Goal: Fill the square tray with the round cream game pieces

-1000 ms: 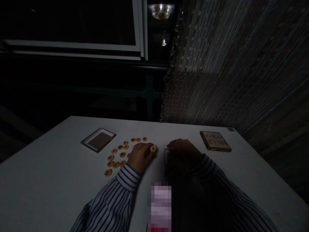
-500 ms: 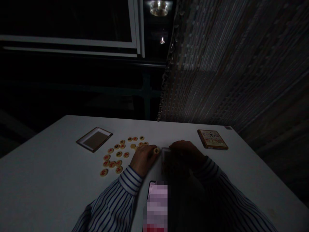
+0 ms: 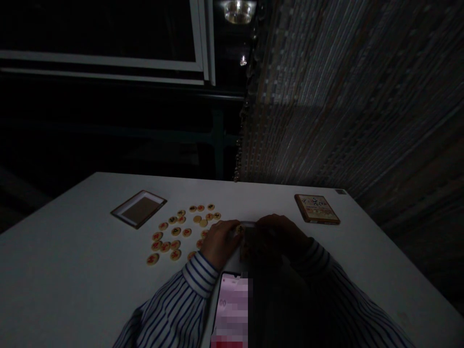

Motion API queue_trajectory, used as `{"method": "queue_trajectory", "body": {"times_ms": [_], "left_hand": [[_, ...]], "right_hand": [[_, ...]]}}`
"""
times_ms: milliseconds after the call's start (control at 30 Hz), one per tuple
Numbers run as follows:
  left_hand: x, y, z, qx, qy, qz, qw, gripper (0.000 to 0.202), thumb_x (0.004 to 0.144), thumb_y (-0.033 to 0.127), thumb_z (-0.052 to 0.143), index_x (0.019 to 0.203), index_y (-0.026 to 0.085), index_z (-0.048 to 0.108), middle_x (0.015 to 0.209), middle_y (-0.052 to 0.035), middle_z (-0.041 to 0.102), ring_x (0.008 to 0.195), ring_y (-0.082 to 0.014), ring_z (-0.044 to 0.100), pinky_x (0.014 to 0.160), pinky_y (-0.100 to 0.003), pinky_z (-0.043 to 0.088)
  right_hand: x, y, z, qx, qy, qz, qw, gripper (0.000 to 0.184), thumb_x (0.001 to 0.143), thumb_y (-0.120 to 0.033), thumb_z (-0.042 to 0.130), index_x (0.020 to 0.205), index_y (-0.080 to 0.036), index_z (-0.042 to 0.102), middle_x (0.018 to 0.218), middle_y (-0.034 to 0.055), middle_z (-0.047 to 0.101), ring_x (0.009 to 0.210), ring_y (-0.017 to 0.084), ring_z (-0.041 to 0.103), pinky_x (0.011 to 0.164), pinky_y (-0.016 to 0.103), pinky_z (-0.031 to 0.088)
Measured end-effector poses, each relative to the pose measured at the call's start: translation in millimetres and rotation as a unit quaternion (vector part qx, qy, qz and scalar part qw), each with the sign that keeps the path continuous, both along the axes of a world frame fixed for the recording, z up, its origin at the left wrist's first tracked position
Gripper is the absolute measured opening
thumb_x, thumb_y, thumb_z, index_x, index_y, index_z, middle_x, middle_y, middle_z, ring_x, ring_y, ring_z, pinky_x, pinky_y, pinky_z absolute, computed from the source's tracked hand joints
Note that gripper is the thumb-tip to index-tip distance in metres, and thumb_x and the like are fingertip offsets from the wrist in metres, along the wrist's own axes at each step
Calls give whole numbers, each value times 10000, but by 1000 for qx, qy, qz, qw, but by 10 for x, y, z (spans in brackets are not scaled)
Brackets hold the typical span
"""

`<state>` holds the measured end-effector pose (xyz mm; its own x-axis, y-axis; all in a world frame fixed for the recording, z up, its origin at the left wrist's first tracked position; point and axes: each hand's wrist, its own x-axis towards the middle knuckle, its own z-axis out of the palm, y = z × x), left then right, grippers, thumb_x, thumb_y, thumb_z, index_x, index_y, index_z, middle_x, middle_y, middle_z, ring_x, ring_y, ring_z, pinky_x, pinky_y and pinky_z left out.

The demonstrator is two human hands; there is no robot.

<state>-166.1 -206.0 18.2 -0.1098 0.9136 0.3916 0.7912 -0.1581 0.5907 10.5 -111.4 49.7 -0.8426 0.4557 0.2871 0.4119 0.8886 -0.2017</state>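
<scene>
My left hand [image 3: 219,241] pinches a round Chinese chess piece [image 3: 239,229] with a black character between thumb and fingers. The piece is at the left edge of a small open box [image 3: 248,224] with a pale rim. Over the right part of that box lies my right hand [image 3: 284,233], touching its far rim. Deep shadow hides its fingers and most of the box's inside, where a few pieces show faintly. Left of my left hand, several chess pieces [image 3: 176,231] with red or black characters lie loose on the white table [image 3: 90,270]; a couple show blank faces.
A shallow open box part [image 3: 139,209] lies at the far left. At the right lies a closed box with a printed cover [image 3: 317,209]. A phone [image 3: 230,304] with a lit screen rests near me, between my forearms. A bead curtain [image 3: 300,96] hangs beyond the table.
My left hand has moved slightly right with the chess piece, bringing it to the box's left edge. Pieces beside my left wrist have come into sight. My right hand stays at the box.
</scene>
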Motion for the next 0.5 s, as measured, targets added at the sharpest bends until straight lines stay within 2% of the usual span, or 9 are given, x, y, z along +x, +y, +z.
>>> {"method": "queue_trajectory", "body": {"times_ms": [167, 500], "left_hand": [[59, -1, -36, -12, -30, 0, 999, 235, 712, 247, 505, 938, 202, 546, 886, -27, 609, 828, -161, 542, 757, -302, 416], [89, -7, -145, -1, -120, 13, 993, 255, 677, 229, 543, 927, 184, 554, 866, -34, 616, 800, -142, 553, 731, -270, 438]], "right_hand": [[2, -29, -15, -28, -9, -21, 999, 202, 736, -279, 475, 854, -185, 609, 796, 67, 638, 729, 156, 570, 641, 263, 427], [-73, -49, -113, -28, -79, 4, 996, 219, 712, -323, 501, 837, -188, 620, 805, 69, 640, 737, 170, 573, 648, 262, 412]]}}
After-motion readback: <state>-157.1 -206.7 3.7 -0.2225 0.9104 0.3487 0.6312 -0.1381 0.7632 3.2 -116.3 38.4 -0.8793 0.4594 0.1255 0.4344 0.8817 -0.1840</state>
